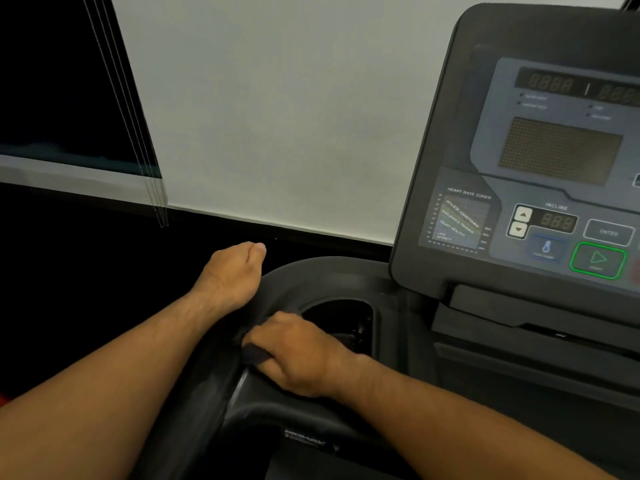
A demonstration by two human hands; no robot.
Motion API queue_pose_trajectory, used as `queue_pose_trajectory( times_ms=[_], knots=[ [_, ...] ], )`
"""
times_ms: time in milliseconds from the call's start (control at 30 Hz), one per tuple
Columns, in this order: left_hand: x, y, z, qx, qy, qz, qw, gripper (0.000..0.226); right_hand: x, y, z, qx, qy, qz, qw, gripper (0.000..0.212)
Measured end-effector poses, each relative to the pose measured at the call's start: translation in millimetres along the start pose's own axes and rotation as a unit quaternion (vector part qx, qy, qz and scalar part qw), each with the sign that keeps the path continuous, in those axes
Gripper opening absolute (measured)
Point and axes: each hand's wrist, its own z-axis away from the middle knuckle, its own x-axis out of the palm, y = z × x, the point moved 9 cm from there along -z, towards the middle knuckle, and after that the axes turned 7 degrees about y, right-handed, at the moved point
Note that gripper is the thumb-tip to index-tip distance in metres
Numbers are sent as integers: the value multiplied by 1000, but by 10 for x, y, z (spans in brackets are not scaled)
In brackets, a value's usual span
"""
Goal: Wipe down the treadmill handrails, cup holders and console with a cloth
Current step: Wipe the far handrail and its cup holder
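A small dark cloth [255, 355] is being gripped by the curled right hand [301, 351] and pressed on the black plastic handrail [294, 271] just beside the dark oval cup holder [346, 317], while the left hand [230, 275], its finger curl not being discernible, is being rested nearby, so any loosened grip could see the cloth dropped into the holder.

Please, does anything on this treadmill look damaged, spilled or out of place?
Nothing stands out. The console looks intact, and the right hand holds a dark cloth at the cup holder rim. Its inside is too dark to judge.
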Motion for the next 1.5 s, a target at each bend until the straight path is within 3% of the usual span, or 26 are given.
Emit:
queue_pose_trajectory(
  times_ms=[100,167,300,433,600,667,767,867,1033,1133,1200,1333,1433,1500],
  knots=[
    [62,80,-38,10,-2,-3,1000,42,-76,235,-44,40,-23,15,999,12],
    [93,106,-54,18,-8,-7,1000,41,-272,598,-34,128,-21,69,989,17],
    [122,69,-77,8,-26,-10,1000,42,-692,1236,342,334,-32,216,917,27],
    [228,94,-49,19,-50,-29,998,42,-703,1329,738,496,-26,199,845,37],
    [394,94,40,29,-104,-72,992,48,-635,1223,765,497,-63,221,837,28],
    [440,41,53,35,-121,-91,988,50,-556,1257,793,500,-52,220,836,36],
    [463,2,32,56,-129,-115,983,48,-525,1262,674,399,-25,227,888,54],
    [468,10,3,64,-122,-124,983,46,-495,1140,450,292,-17,154,944,58],
    [449,2,-16,74,-95,-146,982,43,-326,864,141,222,-16,59,973,50],
    [465,-7,-16,64,-111,-138,982,43,-836,837,182,243,102,68,962,39],
    [467,-12,-8,57,-115,-131,983,43,-1163,783,266,265,134,123,947,31],
    [478,-35,5,54,-117,-141,982,44,-958,511,401,272,58,195,940,33],
    [462,-30,-8,52,-117,-137,982,44,-395,604,599,335,-32,190,922,49],
    [463,-19,-22,56,-111,-147,981,43,-260,721,628,382,-38,161,909,41]
  ],
)
